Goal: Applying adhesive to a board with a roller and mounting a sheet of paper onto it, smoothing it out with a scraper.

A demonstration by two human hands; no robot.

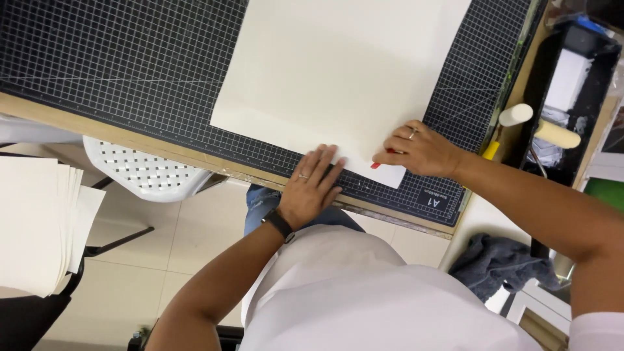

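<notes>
- Seen from above: large cream sheet (338, 78) flat on gridded cutting mat (130, 71) atop counter (162, 153).
- Left hand (312, 192) spread open, pressing sheet's near edge to stop slipping.
- Right hand (419, 151) pinching a small red tool (377, 165) at the corner.
- Paper stack (36, 221) waiting well apart.

A cream-white sheet (338, 78) is seen on a black cutting mat (117, 71) ruled with a white grid. Something red, perhaps a pencil (383, 158), is glimpsed. A grey cloth (497, 263) and white perforated chair (146, 170) are noted.
</notes>
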